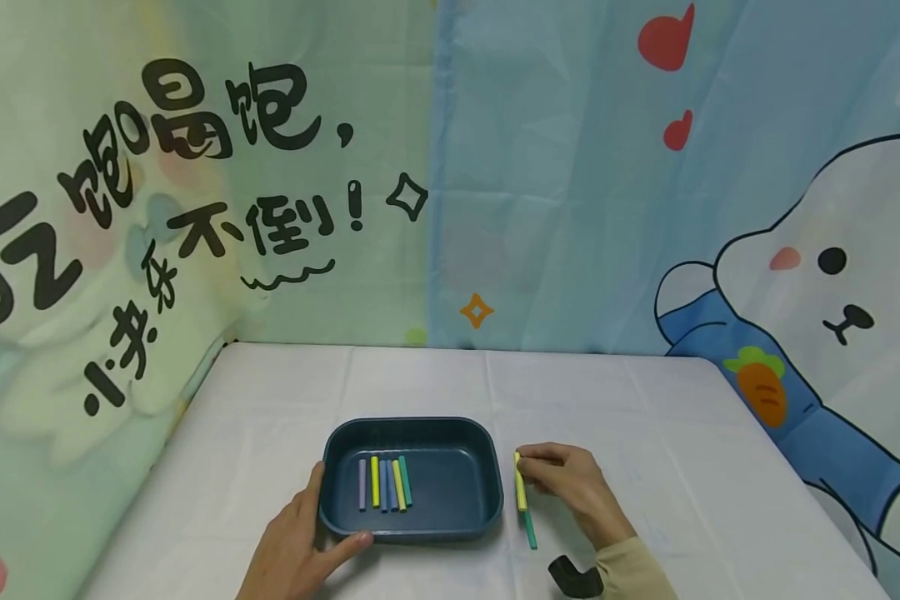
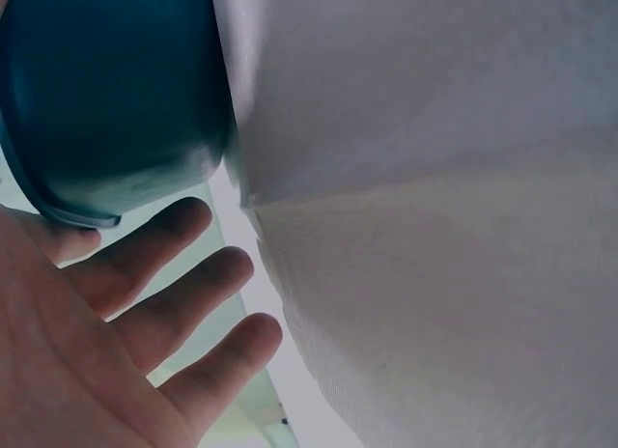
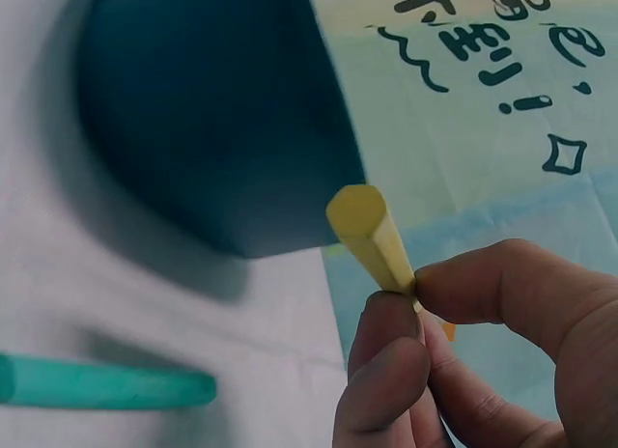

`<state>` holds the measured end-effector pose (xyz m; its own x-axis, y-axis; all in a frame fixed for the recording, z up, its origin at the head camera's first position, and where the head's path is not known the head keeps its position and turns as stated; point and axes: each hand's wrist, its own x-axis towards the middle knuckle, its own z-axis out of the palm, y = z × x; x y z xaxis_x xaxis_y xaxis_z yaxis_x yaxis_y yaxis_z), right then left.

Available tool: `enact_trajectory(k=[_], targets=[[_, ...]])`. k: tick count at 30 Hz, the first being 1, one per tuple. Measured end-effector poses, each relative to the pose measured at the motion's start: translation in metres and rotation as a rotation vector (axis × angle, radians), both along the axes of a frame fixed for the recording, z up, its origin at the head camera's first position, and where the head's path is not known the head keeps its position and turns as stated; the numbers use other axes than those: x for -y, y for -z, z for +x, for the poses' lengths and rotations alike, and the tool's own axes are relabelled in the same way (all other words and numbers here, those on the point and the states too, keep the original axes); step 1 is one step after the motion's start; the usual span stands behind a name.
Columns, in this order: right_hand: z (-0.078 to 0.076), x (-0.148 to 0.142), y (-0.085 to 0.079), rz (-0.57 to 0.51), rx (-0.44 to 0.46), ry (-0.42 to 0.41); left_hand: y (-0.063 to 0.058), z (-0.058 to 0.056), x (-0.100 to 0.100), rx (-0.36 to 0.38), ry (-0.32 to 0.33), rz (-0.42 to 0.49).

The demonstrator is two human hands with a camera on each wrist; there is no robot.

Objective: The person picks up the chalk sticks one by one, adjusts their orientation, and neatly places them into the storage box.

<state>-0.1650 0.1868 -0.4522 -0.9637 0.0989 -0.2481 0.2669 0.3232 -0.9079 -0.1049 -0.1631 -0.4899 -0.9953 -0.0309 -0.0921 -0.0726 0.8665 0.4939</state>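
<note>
My right hand (image 1: 570, 485) pinches a yellow six-sided chalk stick (image 1: 521, 492) between thumb and fingertips, just right of the dark blue tray (image 1: 450, 533). In the right wrist view the flat end of this yellow chalk (image 3: 359, 211) points toward the camera. A green chalk stick (image 1: 530, 531) lies on the table by its lower end. At the tray's near left corner rests my left hand (image 1: 288, 533), thumb on the near rim and fingers along the left side. Its other fingers (image 2: 188, 308) are spread and nearly straight. Inside the tray several purple, yellow, blue and green chalk sticks (image 1: 384, 487) lie side by side.
White cloth (image 1: 607, 400) covers the table. A black curved object (image 1: 573, 577) shows beside the right sleeve, partly hidden by it. Behind the table hangs a printed curtain (image 1: 540, 192) with writing and a cartoon bear.
</note>
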Motion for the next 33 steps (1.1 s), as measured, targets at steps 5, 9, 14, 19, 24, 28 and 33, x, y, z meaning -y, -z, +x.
enact_trajectory(k=[5, 9, 14, 19, 24, 28, 33], targets=[[-0.001, 0.005, -0.005, -0.023, -0.001, -0.009, 0.002, 0.000, 0.000, -0.005, 0.006, 0.009], [-0.002, 0.009, -0.007, -0.036, 0.005, -0.009, 0.002, -0.001, -0.001, 0.005, 0.008, 0.005], [-0.005, 0.016, -0.010, -0.041, 0.000, -0.021, 0.002, -0.002, -0.001, 0.016, 0.004, 0.010], [-0.009, 0.024, -0.013, -0.052, -0.011, -0.043, 0.002, -0.001, 0.000, 0.012, 0.004, 0.014], [-0.012, 0.033, -0.017, -0.077, -0.033, -0.063, 0.002, -0.001, 0.001, -0.008, 0.014, 0.002], [-0.013, 0.041, -0.020, -0.092, -0.042, -0.074, 0.003, -0.001, 0.001, -0.011, 0.014, 0.006], [-0.014, 0.050, -0.021, -0.104, -0.057, -0.096, 0.003, -0.001, 0.001, -0.015, 0.009, 0.010]])
